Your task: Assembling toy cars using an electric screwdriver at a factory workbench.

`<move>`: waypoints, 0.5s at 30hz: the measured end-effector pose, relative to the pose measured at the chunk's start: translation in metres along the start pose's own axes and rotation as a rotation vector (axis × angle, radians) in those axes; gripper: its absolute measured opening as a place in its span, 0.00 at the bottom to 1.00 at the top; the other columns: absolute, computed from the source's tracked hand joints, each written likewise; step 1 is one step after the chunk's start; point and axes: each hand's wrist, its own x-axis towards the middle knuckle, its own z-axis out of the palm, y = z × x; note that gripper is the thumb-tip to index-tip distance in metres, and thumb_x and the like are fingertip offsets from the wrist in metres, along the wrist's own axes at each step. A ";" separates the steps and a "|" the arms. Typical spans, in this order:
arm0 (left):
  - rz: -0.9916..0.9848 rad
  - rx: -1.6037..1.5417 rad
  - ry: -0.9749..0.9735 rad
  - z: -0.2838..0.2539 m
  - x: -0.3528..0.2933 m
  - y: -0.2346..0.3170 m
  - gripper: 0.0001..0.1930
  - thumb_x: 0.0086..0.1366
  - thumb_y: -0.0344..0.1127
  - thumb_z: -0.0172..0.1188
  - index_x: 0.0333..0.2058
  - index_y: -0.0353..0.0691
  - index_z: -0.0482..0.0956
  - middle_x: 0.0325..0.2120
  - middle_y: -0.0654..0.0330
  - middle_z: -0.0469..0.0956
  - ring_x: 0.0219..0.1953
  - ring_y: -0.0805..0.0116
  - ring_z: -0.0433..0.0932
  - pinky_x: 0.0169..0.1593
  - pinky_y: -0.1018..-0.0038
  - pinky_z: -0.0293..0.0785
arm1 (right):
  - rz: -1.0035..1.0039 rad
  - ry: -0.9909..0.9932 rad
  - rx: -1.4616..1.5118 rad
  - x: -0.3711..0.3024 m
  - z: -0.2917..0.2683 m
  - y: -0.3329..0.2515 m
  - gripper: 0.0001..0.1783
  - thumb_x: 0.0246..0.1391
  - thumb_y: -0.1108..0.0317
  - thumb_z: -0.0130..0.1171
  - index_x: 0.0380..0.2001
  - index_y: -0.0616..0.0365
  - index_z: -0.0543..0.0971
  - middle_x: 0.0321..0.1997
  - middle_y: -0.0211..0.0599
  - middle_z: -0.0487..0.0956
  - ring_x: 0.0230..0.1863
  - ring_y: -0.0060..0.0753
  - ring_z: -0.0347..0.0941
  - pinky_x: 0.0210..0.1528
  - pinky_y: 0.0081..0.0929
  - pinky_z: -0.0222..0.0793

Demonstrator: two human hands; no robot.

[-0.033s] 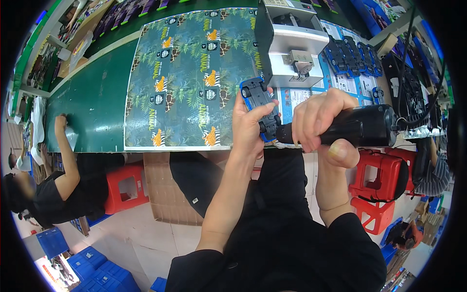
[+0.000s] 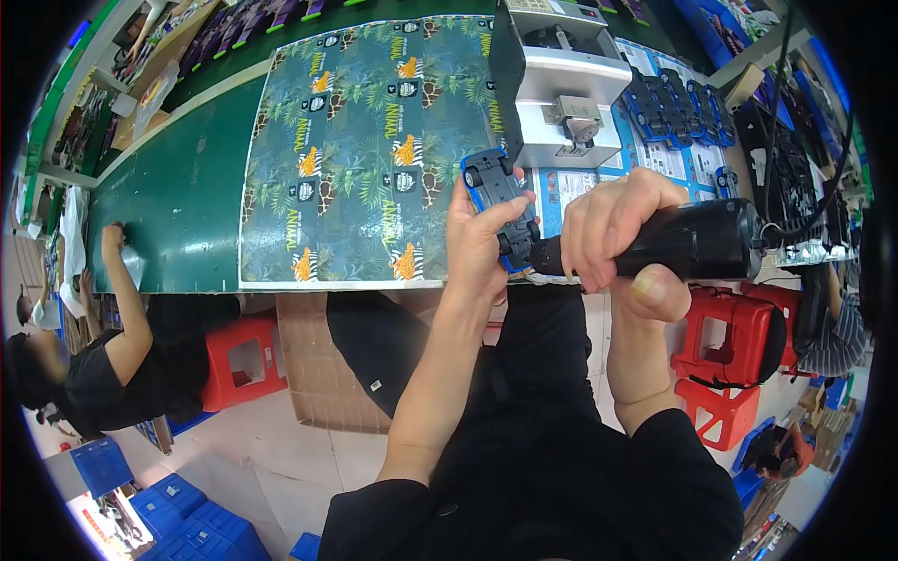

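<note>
A blue toy car (image 2: pixel 499 192) with a black underside faces me bottom up, tilted, at the table's front edge. My left hand (image 2: pixel 477 238) is closed around it, thumb pressed across the underside. In my right hand (image 2: pixel 622 229) lies a black corded electric screwdriver (image 2: pixel 687 245), fingers wrapped over its body and thumb below. The screwdriver's nose points left and meets the near end of the car; the bit itself is hidden. Behind my hands stands a grey metal machine (image 2: pixel 571 103).
Several blue toy cars (image 2: pixel 659 107) lie upside down right of the machine, with a small one (image 2: pixel 726 182) nearer. Printed animal-pattern sheets (image 2: pixel 351 168) cover the table's middle. A co-worker's hand (image 2: pixel 114 236) rests over the green tabletop (image 2: pixel 192 187) at left. Red stools (image 2: pixel 716 337) stand at right.
My hands, the toy car and the screwdriver hold practically the same place. The co-worker's hand at left has shifted very slightly.
</note>
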 end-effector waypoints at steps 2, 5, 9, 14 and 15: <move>-0.002 -0.005 -0.005 -0.001 0.000 -0.002 0.24 0.54 0.17 0.59 0.51 0.38 0.69 0.42 0.56 0.78 0.39 0.66 0.81 0.36 0.70 0.83 | 0.021 0.060 -0.015 -0.001 0.002 -0.002 0.20 0.42 0.58 0.67 0.29 0.60 0.70 0.16 0.31 0.72 0.13 0.25 0.68 0.21 0.23 0.70; -0.011 -0.037 -0.030 0.002 0.000 -0.005 0.21 0.58 0.21 0.61 0.50 0.37 0.70 0.41 0.56 0.78 0.38 0.66 0.81 0.36 0.70 0.82 | 0.018 0.063 -0.037 -0.003 0.000 -0.007 0.19 0.43 0.58 0.66 0.29 0.60 0.70 0.16 0.32 0.72 0.13 0.25 0.67 0.20 0.23 0.69; -0.010 -0.089 -0.096 0.000 0.002 -0.006 0.14 0.67 0.35 0.59 0.48 0.37 0.72 0.40 0.57 0.79 0.36 0.67 0.81 0.36 0.70 0.82 | 0.049 0.068 0.071 -0.006 -0.001 -0.010 0.16 0.40 0.70 0.69 0.24 0.62 0.69 0.18 0.36 0.72 0.19 0.28 0.70 0.24 0.24 0.68; -0.153 -0.159 -0.103 -0.019 -0.004 0.018 0.22 0.71 0.56 0.49 0.44 0.42 0.76 0.30 0.60 0.80 0.30 0.69 0.81 0.35 0.70 0.80 | -0.078 0.044 0.014 -0.014 -0.005 -0.003 0.18 0.51 0.56 0.63 0.30 0.59 0.71 0.16 0.31 0.69 0.16 0.27 0.65 0.19 0.25 0.63; -0.127 -0.094 -0.081 -0.018 0.000 0.021 0.21 0.71 0.56 0.50 0.42 0.43 0.77 0.27 0.61 0.80 0.28 0.69 0.80 0.34 0.70 0.79 | -0.088 0.063 -0.070 -0.019 -0.016 -0.014 0.19 0.56 0.52 0.60 0.31 0.58 0.70 0.16 0.30 0.68 0.15 0.27 0.63 0.18 0.24 0.60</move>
